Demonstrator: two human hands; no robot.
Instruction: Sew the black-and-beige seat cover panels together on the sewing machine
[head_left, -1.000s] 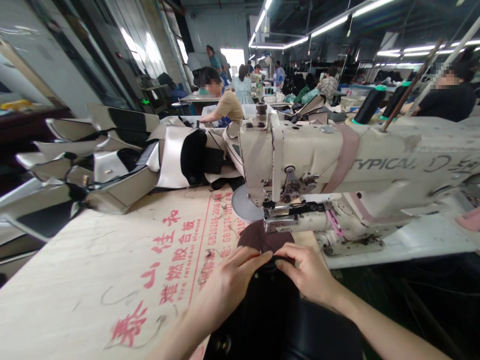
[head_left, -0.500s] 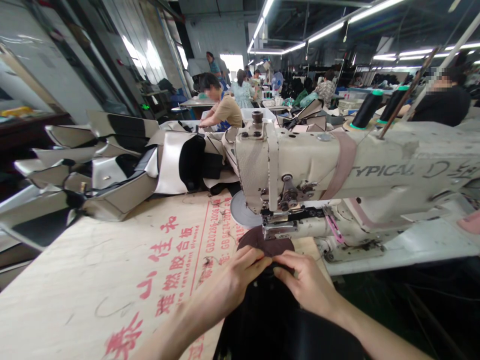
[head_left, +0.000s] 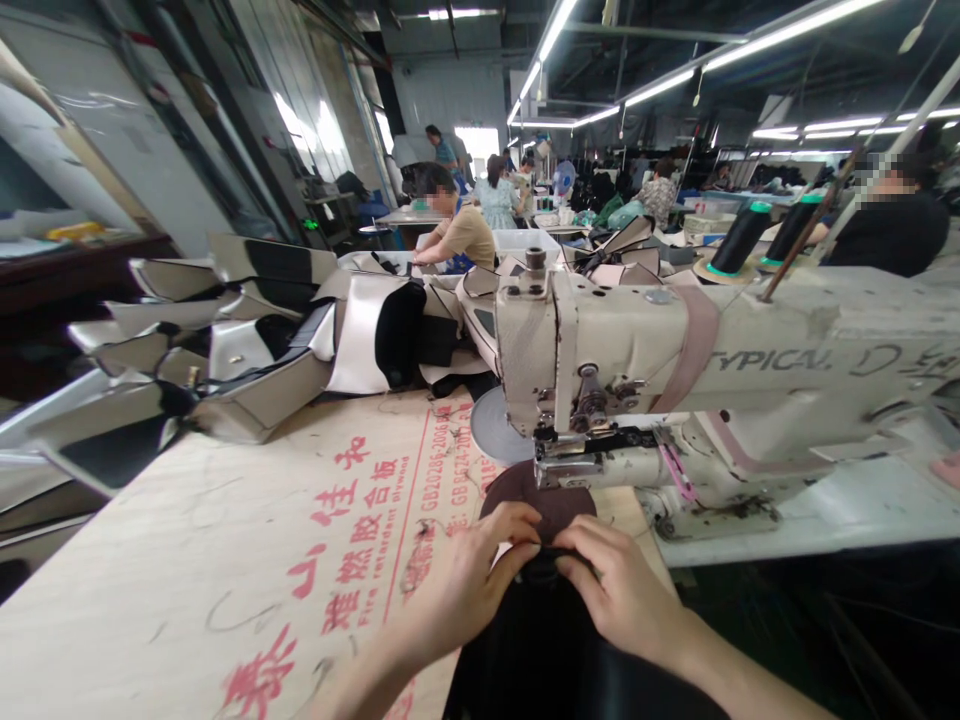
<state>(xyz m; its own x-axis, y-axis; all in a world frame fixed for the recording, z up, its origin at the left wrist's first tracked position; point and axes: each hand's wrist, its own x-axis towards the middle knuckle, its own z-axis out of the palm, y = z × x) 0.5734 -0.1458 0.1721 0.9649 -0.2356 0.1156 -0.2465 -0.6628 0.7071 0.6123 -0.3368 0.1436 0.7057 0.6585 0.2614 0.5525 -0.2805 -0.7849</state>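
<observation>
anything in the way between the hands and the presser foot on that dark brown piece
Nothing visible stands in the way. The left hand and right hand hold the black material, and the dark brown piece runs uninterrupted from there to the presser foot.

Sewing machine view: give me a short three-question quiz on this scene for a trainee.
1. True or false: a pink strap runs over the arm of the sewing machine.
2. What do the left hand and right hand pinch? A: a thread cone. B: black material. C: a white panel.
3. Fill in the gap: the red print on the plywood sheet reads "Fire retardant ____".
Key: 1 true; 2 B; 3 plywood.
</observation>
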